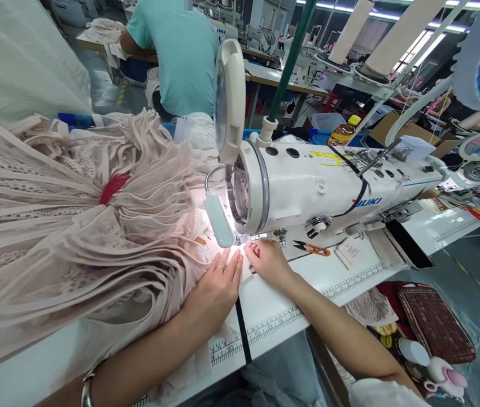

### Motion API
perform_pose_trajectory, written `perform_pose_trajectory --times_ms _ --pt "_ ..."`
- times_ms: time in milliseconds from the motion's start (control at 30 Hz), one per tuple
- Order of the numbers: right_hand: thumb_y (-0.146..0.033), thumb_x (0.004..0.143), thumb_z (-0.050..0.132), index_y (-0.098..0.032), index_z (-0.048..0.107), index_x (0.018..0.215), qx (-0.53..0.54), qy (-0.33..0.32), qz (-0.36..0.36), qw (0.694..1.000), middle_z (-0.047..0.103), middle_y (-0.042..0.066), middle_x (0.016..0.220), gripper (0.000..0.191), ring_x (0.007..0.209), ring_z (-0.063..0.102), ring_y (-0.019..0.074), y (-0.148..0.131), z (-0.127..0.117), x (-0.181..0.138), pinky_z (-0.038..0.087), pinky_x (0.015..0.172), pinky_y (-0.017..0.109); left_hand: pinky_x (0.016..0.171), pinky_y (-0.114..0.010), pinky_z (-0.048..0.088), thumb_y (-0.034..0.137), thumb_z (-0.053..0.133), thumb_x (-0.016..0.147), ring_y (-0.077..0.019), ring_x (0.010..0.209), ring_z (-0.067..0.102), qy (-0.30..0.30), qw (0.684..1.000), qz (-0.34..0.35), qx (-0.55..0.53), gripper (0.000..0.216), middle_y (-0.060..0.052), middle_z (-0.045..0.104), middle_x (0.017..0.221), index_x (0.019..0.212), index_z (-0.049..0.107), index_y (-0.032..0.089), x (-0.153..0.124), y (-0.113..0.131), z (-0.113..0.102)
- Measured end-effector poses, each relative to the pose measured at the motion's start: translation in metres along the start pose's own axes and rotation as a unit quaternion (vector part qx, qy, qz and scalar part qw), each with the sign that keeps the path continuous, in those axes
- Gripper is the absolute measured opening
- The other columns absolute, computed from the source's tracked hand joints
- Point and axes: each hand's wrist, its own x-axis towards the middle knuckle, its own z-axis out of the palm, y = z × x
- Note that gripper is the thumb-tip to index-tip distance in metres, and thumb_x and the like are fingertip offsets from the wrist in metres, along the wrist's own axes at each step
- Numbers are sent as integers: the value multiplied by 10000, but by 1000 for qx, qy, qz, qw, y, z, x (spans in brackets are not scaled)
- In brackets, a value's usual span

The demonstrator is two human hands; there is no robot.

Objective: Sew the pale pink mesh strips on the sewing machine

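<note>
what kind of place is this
Most likely a garment factory's sewing floor: the left hand and right hand rest on pale pink fabric at an industrial sewing machine, a large heap of it lies alongside, and another person is at further work tables behind.

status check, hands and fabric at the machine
Left hand flat on the pink fabric. Right hand beside it under the sewing machine, grip unclear. Orange snips lie apart on the table.
</note>
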Motion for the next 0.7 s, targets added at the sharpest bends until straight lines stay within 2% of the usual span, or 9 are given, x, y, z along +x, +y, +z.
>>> perform_pose_trajectory --times_ms 133,200,267,333,467,567,633,700 --pt "-235 956 496 -207 656 837 -11 20 -33 999 641 -16 654 202 635 585 158 7 1 -5 424 642 262 988 -386 525 8 363 891 -288 1214 619 -1 1000 8 -7 447 -197 670 1265 1266 604 -1 1 0 3" --pt "-225 972 493 -216 687 968 -15 42 -97 994 707 22 846 194 810 640 172 12 -1 -9 472 724 271 1012 -380 504 3 357 895 -274 1207 622 17 1000 7 -19 426 -199 676 1246 1235 614 -3 2 0 5" --pt "-211 997 458 -212 695 1027 -31 54 -175 983 709 57 1009 238 935 639 177 15 -3 -14 494 809 285 1045 -393 475 -4 336 897 -267 1207 616 35 999 1 -39 419 -205 671 1241 1211 613 -7 3 -1 8" --pt "-206 1013 429 -195 697 1031 -72 53 -222 971 697 80 1045 269 958 626 187 14 -4 -17 499 861 311 1039 -414 473 -2 306 906 -265 1201 610 33 997 -22 -64 426 -201 666 1228 1217 597 13 3 -3 8" --pt "-146 999 422 -149 667 1133 -197 49 -241 949 694 106 1023 280 1007 604 230 6 -3 -21 480 927 383 980 -434 504 -7 294 916 -256 1095 636 8 994 -88 -65 392 -164 690 1083 1106 627 74 4 -6 2" --pt "-43 969 370 -125 643 1195 -244 50 -254 935 698 119 1070 364 1047 599 227 4 -1 -20 454 977 380 860 -366 548 -34 336 901 -220 939 663 -3 996 -55 -69 354 -120 704 971 992 652 96 8 -4 -2" --pt "-45 972 364 -120 635 1211 -246 39 -252 935 701 123 1099 369 1054 605 223 6 0 -18 474 947 360 802 -339 556 -30 371 896 -207 880 666 -6 996 -32 -83 328 -112 713 969 1021 654 79 10 -1 -1" --pt "-70 978 389 -127 631 1219 -238 14 -235 942 702 123 1117 346 1032 621 222 9 -2 -15 505 893 350 838 -353 553 -19 385 895 -219 932 672 0 996 -29 -86 334 -124 722 1025 1093 643 54 12 2 3"
